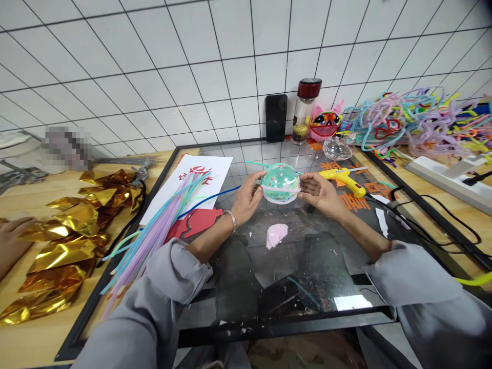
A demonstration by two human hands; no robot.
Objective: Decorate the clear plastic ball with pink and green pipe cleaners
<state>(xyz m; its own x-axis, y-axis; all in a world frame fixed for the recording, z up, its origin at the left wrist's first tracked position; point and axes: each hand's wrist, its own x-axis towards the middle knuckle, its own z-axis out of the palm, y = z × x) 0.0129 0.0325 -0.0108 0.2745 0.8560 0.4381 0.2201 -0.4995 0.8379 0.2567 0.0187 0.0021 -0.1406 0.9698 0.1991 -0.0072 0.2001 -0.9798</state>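
- Now we hold the ball between both hands, just above the glass that lies on the bench, a little far of the middle.
- Our left hand has a half-closed grip, with thumb and fingertips pressed on the ball's left side.
- Our right hand does the same on the right side, so the ball is pinched from both ends.
- As we judge it, the filling and closing are done: two clear halves sit together, coloured bits show inside, and a pale band runs round the seam.
- Whether that seam is fixed we cannot tell.
- Unheld, the glue gun lies on the glass just right of our right hand, and a spare clear half lies beyond it.
- Nearer us a pink scrap lies untouched, and a bundle of stems lies to the left. These look to us like work left.
- Far left, another person's hand rests beside gold foil.
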